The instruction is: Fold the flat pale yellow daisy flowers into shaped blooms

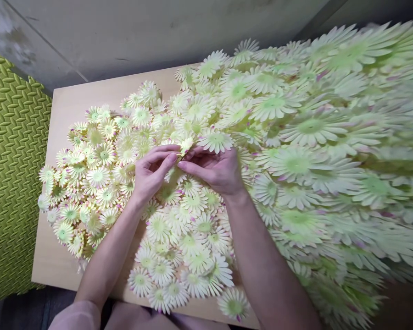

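Note:
Above the middle of the table, my left hand (153,172) and my right hand (215,169) meet with thumbs and fingers pinched together. Between their fingertips is a small pale yellow artificial flower head (186,145), tilted so its petals point up and away. A wider cream petal layer with a pale green centre (215,139) overlaps the fingers of my right hand; whether those fingers grip it I cannot tell. Beneath both hands lie more loose artificial flowers (192,204). The undersides of my fingertips are partly hidden.
Smaller layered flowers (98,176) form a heap at the left. A large mound of wide petal layers (309,165) covers the right side. The wooden tabletop (89,94) stands against a grey wall (151,32). A green textured foam mat (13,174) rises at the left.

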Demonstrator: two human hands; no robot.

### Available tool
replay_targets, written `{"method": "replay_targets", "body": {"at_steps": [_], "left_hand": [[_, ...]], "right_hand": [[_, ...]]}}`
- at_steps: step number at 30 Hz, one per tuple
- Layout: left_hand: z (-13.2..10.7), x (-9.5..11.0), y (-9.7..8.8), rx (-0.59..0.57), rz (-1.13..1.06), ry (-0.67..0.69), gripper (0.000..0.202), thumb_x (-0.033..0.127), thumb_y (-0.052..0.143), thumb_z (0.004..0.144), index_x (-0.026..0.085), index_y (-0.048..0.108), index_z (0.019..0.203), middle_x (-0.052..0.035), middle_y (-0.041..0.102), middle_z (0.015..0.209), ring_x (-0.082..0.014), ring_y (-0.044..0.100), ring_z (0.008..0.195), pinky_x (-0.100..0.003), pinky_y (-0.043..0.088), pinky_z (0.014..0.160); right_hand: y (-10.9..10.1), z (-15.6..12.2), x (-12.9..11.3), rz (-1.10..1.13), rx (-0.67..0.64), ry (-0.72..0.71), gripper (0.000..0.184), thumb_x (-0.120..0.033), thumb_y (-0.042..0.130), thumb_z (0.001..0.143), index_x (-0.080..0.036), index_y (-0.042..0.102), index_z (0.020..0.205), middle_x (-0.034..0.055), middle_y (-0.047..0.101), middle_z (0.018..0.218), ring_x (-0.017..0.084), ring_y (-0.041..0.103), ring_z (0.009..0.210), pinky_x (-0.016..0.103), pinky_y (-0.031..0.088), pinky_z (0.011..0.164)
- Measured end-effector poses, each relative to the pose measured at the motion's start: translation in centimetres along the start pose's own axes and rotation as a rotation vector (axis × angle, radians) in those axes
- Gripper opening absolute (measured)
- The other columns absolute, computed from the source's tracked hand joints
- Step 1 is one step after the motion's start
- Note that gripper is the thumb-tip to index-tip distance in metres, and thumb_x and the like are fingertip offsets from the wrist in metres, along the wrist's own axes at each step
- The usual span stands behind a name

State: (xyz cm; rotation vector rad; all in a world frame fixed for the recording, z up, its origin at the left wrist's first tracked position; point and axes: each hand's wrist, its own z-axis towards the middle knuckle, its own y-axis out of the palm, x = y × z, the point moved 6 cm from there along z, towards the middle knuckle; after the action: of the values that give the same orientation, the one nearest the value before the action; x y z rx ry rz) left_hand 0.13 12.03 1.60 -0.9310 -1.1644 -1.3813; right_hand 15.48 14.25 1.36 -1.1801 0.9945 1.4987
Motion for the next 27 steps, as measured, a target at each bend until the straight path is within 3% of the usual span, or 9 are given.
{"method": "replay_targets", "body": {"at_steps": [27], "left_hand": [[-0.01, -0.02, 0.06, 0.004, -0.017, -0.013, 0.009, 0.03, 0.072, 0.084, 0.025, 0.079, 0.084, -0.0051, 0.075, 0.102, -0.0151, 0.069, 0.098, -0.033, 0.055, 0.092]], "right_hand": [[-0.01, 0.05, -0.26, -0.052, 0.001, -0.044, 0.014, -0.017, 0.081, 0.071, -0.024, 0.073, 0.08, -0.0017, 0.074, 0.078, 0.015, 0.071, 0.073, 0.033, 0.066, 0.07]]}}
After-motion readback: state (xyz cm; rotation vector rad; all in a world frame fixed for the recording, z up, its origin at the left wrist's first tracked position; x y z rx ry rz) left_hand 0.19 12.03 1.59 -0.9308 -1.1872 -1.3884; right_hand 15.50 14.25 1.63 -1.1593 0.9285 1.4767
